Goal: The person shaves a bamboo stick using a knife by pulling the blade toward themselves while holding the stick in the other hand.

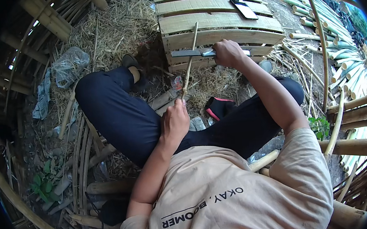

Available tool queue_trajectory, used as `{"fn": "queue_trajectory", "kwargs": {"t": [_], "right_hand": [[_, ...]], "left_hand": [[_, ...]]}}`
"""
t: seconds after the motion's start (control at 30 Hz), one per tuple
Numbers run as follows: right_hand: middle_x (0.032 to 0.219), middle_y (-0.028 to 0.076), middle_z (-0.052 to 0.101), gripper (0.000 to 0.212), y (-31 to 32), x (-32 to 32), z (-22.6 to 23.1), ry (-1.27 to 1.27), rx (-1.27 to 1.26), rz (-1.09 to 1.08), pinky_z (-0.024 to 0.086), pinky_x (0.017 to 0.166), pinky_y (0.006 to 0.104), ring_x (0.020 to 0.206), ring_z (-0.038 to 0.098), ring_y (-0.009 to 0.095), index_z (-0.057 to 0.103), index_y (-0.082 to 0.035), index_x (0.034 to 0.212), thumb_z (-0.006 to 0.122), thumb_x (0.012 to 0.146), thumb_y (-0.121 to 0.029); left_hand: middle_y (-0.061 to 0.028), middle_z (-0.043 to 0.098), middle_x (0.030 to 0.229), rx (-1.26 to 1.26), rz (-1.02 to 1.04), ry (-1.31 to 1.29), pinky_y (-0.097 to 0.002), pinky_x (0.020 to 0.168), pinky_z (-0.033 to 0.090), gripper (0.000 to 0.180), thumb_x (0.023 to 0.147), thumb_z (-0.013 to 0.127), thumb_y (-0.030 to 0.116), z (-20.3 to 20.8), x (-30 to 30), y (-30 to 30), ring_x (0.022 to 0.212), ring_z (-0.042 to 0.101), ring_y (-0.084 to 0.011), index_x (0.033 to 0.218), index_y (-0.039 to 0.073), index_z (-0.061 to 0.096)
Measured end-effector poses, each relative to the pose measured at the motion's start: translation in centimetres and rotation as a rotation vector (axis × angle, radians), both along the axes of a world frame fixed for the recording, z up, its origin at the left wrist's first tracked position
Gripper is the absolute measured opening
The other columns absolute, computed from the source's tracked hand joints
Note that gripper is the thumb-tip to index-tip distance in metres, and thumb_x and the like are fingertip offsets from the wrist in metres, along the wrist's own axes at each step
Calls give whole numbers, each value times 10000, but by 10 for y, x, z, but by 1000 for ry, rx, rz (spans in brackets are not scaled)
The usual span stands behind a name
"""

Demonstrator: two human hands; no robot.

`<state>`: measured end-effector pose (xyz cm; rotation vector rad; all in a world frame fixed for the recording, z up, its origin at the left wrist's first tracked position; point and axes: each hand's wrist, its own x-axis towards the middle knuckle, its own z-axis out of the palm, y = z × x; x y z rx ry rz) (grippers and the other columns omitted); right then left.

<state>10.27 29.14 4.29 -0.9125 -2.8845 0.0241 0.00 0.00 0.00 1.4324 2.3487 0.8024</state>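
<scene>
- The stick (189, 66) is held out between the knees (88, 88), slanting up and away from the body; its far end is seen in front of the crate (216, 36), though whether the two touch cannot be told.
- Its near end is gripped by the left hand (176, 118), fingers curled round and thumb laid along it, just short of a knobbly node (185, 89).
- The knife (182, 53) is gripped in the right hand (228, 53), fingers wrapped tight; its blade is laid across the stick, beyond the node, with the tip to the left.
- The step in hand is judged to be shaving or trimming; whether the edge is biting cannot be made out.
- For a clean shave, the blade should be tilted low and strokes sent toward the far end, away from the left hand.
- Between strokes, the stick should be rolled a little, so that all sides are thinned evenly.
- Near the node, pressure should be eased: tougher grain is likely there, and the blade could jump.
- The left wrist may be steadied against the left thigh (119, 109), so that whipping is limited.
- Both knees should be held clear of the blade's path.
</scene>
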Motion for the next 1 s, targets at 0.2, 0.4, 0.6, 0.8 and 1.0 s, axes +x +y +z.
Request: {"fn": "queue_trajectory", "kwargs": {"t": [0.2, 0.4, 0.6, 0.8, 1.0], "right_hand": [[810, 239, 707, 145, 23, 0, -4, 108, 29, -168, 578, 753, 483, 795, 708, 410, 711, -14, 778, 649, 731, -137], [831, 237, 713, 163, 9, -3, 0, 23, 28, -38, 577, 772, 480, 812, 716, 396, 731, -23, 828, 644, 742, -131], [866, 238, 717, 190, 33, 1, 0, 79, -11, -181, 572, 806, 476, 848, 713, 407, 730, -28, 875, 634, 751, -135], [909, 258, 712, 185, 26, -7, -3, 113, -58, -271, 571, 817, 489, 878, 709, 411, 718, -11, 854, 629, 763, -146], [930, 252, 718, 223, 16, -10, 17, -58, -18, -113, 586, 809, 459, 886, 720, 389, 718, -12, 922, 662, 767, -162]], "left_hand": [[-270, 659, 755, 3, -8, 0, -553, 634, 534, 283, 1046, 437, 239, -2, -5, -2, 732, 662, -471, 966, 4, 572], [-273, 647, 730, 20, -11, -36, -554, 624, 514, 298, 1050, 432, 227, -1, -4, -1, 724, 651, -475, 943, -10, 578], [-281, 619, 692, 87, -1, -76, -561, 602, 474, 319, 1056, 430, 216, -3, -5, -3, 694, 624, -486, 897, -20, 575], [-280, 612, 689, 120, -22, -82, -568, 602, 463, 329, 1058, 425, 220, -1, -4, -4, 693, 615, -493, 888, -20, 571], [-280, 602, 688, 110, -18, -107, -576, 613, 452, 336, 1060, 420, 227, -3, -7, -6, 705, 609, -498, 871, -14, 560]]}}
